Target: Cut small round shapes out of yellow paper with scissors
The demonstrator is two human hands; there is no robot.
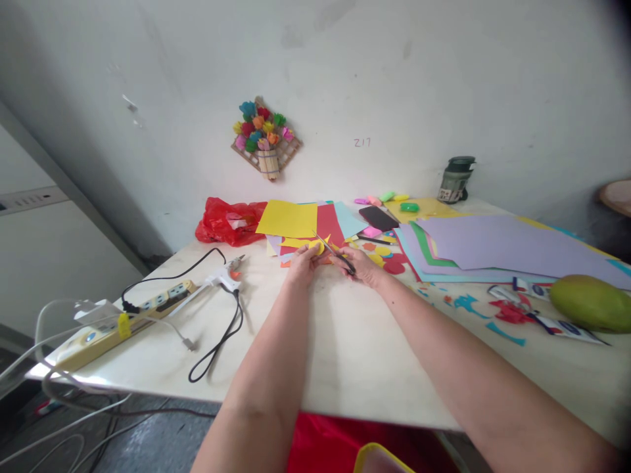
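Note:
My right hand (pixel 361 265) grips a pair of scissors (pixel 344 257) with dark handles, their blades pointing up and to the left. Close beside it, my left hand (pixel 304 263) pinches a small piece of yellow paper (pixel 318 248) at the blades. Whether the blades touch the paper is too small to tell. Just beyond both hands lie a yellow sheet (pixel 288 219), a red sheet (pixel 329 222) and a light blue sheet (pixel 351 219). Red paper cutouts (pixel 394 264) and yellow scraps lie to the right of my right hand.
On the left are a power strip (pixel 133 322), a white glue gun (pixel 227 276) with a looped black cord, and a red plastic bag (pixel 229 222). Rightward lie a dark phone (pixel 378 218), large purple paper (pixel 513 243), glue tubes (pixel 566 326), a green mango (pixel 591 302) and a bottle (pixel 456 179).

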